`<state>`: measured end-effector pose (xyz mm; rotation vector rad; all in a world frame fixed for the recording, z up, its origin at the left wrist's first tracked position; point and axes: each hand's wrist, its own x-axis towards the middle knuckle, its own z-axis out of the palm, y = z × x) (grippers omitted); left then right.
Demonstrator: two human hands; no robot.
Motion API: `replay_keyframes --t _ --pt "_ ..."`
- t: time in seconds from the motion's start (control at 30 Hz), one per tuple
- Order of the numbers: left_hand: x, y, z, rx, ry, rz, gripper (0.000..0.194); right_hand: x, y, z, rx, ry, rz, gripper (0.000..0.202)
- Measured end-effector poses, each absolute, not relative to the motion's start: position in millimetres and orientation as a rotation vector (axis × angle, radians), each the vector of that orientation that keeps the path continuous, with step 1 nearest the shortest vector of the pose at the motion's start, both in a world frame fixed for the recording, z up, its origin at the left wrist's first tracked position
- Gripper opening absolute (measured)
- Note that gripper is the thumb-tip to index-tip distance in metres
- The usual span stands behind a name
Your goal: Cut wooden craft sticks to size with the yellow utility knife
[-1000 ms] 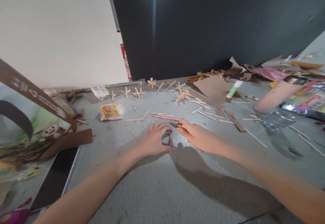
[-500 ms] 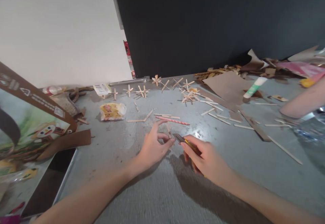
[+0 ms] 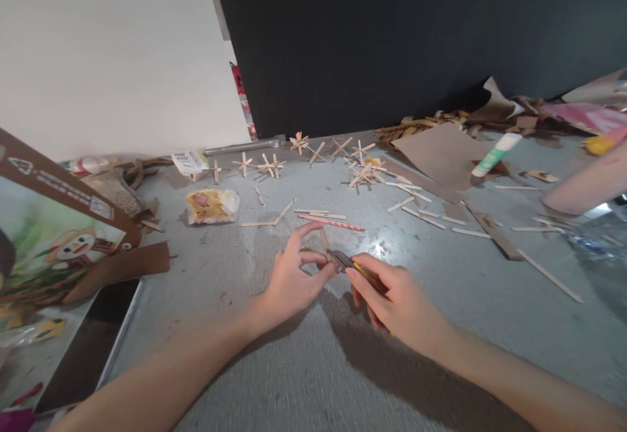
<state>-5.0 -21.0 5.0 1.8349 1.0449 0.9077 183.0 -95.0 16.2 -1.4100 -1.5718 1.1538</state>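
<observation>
Yellow craft knife point(image 3: 362, 272), right hand point(image 3: 396, 298), wooden stick point(image 3: 324, 241)

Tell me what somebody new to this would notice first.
Probably the cutter at the middle, held in the right hand, its blade at a small wooden stick in the left hand. Next, perhaps, the big black panel behind, with star-like shapes of crossed sticks scattered before it, and a green-and-white tube to the right.
</observation>
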Motion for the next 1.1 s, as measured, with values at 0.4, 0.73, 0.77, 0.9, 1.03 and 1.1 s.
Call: replay_keyframes --t 0.4,0.73,0.77,0.9,1.03,1.1 --pt "-4 -21 5 1.894 1.009 0.970 0.061 181 -96 19 -1.377 -1.543 1.123 0.036" --pt "0 -15 6 1.619 0.798 0.951 0.073 192 -91 15 -1.421 -1.547 0.726 0.040" --pt "0 -15 6 1.591 0.787 0.956 0.074 194 -89 15 -1.429 -1.597 0.652 0.039" --pt "0 -14 4 1.570 0.837 0.979 0.058 205 -82 16 -1.411 -1.868 0.245 0.031" --pt "-1 -14 3 1.764 0.990 1.024 0.021 212 -76 15 -1.367 -2.029 -0.042 0.030" --pt "-3 -14 4 1.863 1.056 1.042 0.018 214 -75 13 -1.372 -2.045 -0.080 0.031"
